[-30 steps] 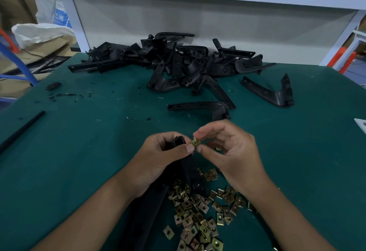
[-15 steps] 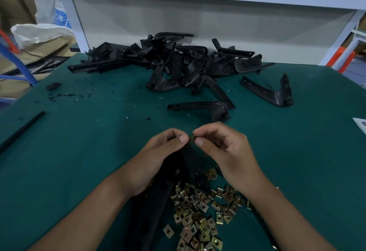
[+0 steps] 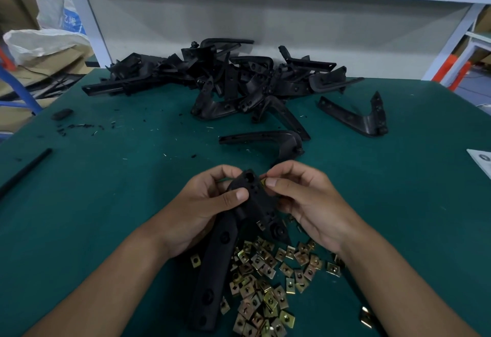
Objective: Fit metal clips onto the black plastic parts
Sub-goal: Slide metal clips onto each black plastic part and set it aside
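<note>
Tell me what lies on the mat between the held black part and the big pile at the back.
In the head view, one loose black bracket lies between the held part and the pile.

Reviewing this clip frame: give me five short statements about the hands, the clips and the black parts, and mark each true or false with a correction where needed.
1. The left hand grips the black plastic part. True.
2. The right hand is empty. False: it pinches a metal clip at the part's upper edge.
3. The loose clips lie in a tray. False: they lie scattered straight on the green table, between the forearms.
4. A pile of black parts lies at the far side of the table. True.
5. All the black parts are in that pile. False: one part lies apart to the right, and another lies just beyond the hands.
</note>
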Demonstrator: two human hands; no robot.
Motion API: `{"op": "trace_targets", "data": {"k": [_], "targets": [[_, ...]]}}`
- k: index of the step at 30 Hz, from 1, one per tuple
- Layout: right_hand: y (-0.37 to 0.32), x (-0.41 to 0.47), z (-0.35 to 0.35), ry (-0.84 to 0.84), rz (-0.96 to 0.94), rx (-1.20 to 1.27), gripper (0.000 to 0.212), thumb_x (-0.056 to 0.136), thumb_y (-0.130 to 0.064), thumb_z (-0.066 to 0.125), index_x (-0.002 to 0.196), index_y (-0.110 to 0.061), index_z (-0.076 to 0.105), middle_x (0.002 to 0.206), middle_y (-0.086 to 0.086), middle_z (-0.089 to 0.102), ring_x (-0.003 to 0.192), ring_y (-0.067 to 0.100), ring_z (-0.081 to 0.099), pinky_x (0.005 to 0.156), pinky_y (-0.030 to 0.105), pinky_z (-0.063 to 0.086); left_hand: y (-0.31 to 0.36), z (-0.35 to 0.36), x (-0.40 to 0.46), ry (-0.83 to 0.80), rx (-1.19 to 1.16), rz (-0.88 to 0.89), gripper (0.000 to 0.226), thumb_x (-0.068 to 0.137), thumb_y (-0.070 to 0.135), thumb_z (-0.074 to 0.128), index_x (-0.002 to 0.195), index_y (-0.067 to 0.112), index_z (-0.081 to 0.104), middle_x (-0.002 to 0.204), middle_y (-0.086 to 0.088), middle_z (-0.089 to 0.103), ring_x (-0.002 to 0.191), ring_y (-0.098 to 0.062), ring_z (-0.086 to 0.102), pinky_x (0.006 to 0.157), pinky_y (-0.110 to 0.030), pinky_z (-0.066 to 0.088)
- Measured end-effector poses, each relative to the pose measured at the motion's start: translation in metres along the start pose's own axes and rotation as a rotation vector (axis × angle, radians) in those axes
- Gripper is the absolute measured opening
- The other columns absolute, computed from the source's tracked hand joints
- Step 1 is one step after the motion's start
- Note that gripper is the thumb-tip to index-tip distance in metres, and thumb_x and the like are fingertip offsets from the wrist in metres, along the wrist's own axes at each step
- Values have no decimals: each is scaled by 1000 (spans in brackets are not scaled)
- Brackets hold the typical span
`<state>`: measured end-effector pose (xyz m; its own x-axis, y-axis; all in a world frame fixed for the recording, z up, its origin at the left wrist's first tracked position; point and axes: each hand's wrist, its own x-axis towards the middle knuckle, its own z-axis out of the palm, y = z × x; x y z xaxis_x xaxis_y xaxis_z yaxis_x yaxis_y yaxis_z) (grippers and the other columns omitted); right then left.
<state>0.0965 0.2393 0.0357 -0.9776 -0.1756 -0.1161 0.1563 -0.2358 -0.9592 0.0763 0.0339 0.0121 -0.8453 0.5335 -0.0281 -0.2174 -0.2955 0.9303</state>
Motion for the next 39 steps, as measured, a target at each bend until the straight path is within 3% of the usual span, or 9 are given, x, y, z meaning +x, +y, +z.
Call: {"op": "trace_targets", "data": {"k": [21,28,39], "targets": [[-5,-3,0,-45,28,-21,17,64,-26,84,80,-25,81,79,-3,73,72,6,69,55,16,49,0,0,-1,-6,-12,10,26,84,15,76,108,14,66,94,-11,73,78,-20,72,71,-28,58],[-8,-4,-3,-24,133,-7,14,65,-21,83,79,-24,80,80,-1,74,68,7,68,53,18,50,-2,2,0,9,34,21,24,82,17,78,104,17,68,91,-9,72,77,-19,71,70,-27,58],[3,-3,10,65,138,118,12,67,-23,81,78,-20,78,90,8,74,77,15,70,66,25,59,-4,3,0,79,46,48,18,85,15,74,102,17,68,88,-8,73,72,-16,70,64,-24,58]]}}
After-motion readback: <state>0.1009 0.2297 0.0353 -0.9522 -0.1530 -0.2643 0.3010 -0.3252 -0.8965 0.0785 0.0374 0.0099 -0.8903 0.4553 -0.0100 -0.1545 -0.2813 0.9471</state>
